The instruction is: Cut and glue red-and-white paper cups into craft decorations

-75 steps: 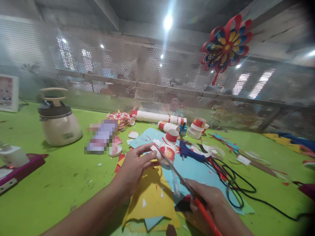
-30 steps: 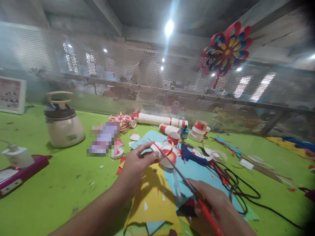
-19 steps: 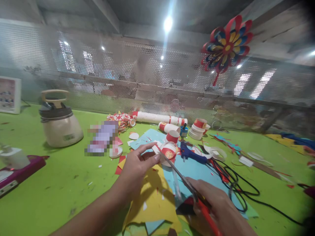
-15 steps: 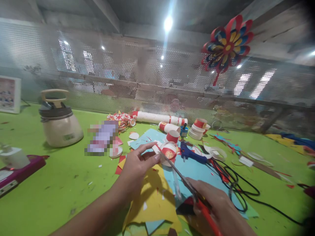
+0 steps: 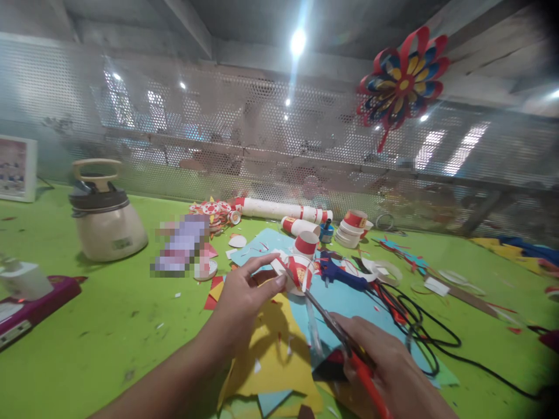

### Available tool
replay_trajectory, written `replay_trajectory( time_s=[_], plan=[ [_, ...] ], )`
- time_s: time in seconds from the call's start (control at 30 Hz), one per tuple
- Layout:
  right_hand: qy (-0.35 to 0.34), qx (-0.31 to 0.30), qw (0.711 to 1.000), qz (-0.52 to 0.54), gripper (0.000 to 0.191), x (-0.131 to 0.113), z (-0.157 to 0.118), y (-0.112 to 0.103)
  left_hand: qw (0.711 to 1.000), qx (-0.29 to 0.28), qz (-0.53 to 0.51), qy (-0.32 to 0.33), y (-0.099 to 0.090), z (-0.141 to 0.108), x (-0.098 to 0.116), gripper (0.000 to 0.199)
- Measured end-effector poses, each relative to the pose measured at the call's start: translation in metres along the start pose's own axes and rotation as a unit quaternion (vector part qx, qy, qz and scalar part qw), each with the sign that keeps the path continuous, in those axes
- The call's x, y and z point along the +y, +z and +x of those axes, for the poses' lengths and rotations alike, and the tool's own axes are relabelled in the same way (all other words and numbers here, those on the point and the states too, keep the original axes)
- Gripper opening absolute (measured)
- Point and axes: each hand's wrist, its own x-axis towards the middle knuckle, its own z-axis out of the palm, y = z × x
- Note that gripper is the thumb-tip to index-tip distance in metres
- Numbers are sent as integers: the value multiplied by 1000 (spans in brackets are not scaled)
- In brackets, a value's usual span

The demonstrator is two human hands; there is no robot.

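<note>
Fingers of the left hand (image 5: 247, 291) are clamped on a white paper strip (image 5: 278, 267) at two o'clock, the right hand (image 5: 378, 349) clasps red-handled scissors (image 5: 348, 347) at the strip's four o'clock, and a loosened pinch could twist it, skewing any cut!

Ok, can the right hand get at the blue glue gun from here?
Probably, but not freely: the right hand is gripping scissors, which would likely need setting down first. Otherwise the way looks open, with mostly light-blue paper showing between hand and blue glue gun.
</note>
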Motion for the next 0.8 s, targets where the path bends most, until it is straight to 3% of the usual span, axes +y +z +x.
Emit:
replay_trajectory(
  time_s=[0.8],
  plan=[
    [0, -3, 1000, 6, 36, 3, 1, 3, 998, 20, 57, 32, 2, -2, 2, 52]
  ],
)
